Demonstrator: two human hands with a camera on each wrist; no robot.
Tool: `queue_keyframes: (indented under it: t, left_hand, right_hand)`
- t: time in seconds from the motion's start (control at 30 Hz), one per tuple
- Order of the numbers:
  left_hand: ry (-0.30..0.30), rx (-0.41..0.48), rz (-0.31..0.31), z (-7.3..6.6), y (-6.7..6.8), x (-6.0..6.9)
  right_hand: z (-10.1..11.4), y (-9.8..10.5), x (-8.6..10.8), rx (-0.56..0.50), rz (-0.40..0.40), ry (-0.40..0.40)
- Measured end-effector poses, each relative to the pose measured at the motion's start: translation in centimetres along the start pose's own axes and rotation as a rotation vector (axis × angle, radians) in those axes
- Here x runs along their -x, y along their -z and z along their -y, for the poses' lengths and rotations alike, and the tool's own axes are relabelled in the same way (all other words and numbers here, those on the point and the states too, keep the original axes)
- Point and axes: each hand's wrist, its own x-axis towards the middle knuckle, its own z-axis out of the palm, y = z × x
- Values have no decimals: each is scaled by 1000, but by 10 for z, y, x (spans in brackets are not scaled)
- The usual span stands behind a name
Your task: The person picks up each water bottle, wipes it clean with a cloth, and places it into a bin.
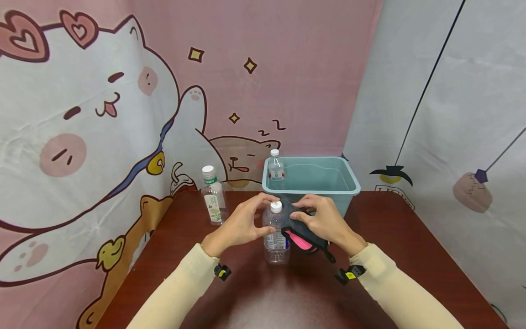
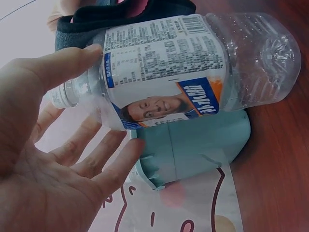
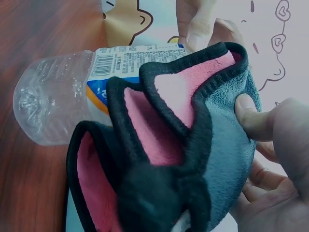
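Observation:
A clear plastic bottle (image 1: 276, 250) with a white cap and printed label is upright in front of me. My left hand (image 1: 246, 219) holds it near the shoulder, thumb against the near side; in the left wrist view the other fingers (image 2: 104, 164) spread behind it. My right hand (image 1: 326, 220) pinches a folded grey cloth (image 1: 302, 224) with pink lining and black edging. In the right wrist view, the right thumb (image 3: 251, 116) presses on the grey side, and the cloth (image 3: 224, 135) covers part of the bottle (image 3: 53, 99).
Behind the hands is a light blue plastic bin (image 1: 312, 187). A white-capped bottle (image 1: 276, 169) shows at its left end. Another clear bottle (image 1: 213, 201) with a green-and-white label stands left on the brown table (image 1: 394, 237). A cartoon-printed curtain (image 1: 287, 68) hangs behind.

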Motion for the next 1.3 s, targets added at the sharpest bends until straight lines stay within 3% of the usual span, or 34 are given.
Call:
queue_keyframes:
  t: [0.3, 0.77, 1.1, 1.3]
  left_hand:
    - [2, -17, 14, 1, 1, -2]
    - [3, -38, -86, -5, 8, -12]
    - [45, -4, -65, -12, 7, -20]
    - [48, -31, -60, -11, 7, -22]
  right_hand:
    - [-6, 9, 12, -20, -23, -39]
    - [-3, 18, 25, -2, -36, -54]
    - [-7, 21, 32, -23, -48, -41]
    - [-10, 22, 36, -27, -61, -41]
